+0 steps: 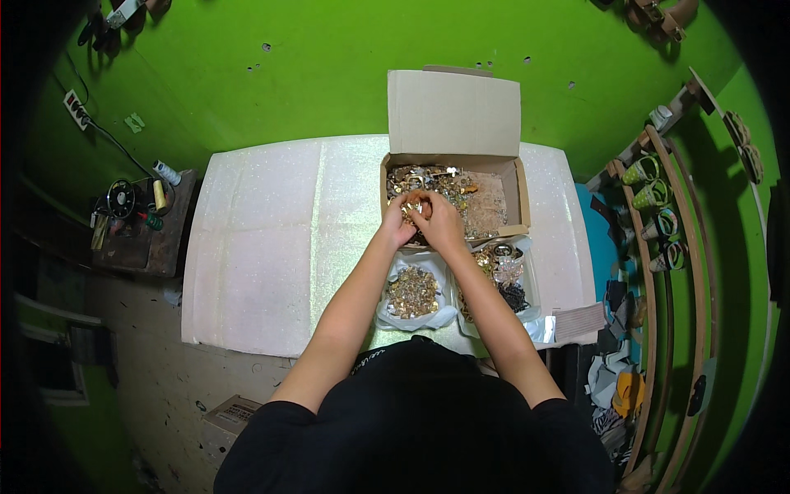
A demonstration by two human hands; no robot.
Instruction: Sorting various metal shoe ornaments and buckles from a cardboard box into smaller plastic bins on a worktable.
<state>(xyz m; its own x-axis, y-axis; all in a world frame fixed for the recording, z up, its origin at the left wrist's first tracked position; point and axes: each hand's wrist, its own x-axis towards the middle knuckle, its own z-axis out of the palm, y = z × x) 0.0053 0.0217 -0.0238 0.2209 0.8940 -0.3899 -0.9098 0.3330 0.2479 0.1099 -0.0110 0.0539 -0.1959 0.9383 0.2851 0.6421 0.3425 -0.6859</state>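
The left hand (397, 221) and the right hand (440, 224) are held together over the near edge of an open cardboard box (514, 193), fingertips meeting around a small gold-coloured metal piece (415, 206) that is pinched between them (which fingers do the pinching cannot be told at this size). The piece is held just above the heap of small metal fittings (436, 183) that fills the left part of the box.

Just below the hands, two further lots are seen on the white surface (263, 247): a white bag (413, 317) opened around a pile of brass-coloured bits, and beside it, to the right, a clear tray (527, 288) of mixed gold, clear and dark pieces. One box, one bag and one tray are counted; the loose fittings are far too many and too small to be numbered.

A slip is judged likely: so small a piece, pinched over a heap of lookalikes, could be dropped and lost among them. The bag, lying close under the forearms, could be nudged and its contents spilled.
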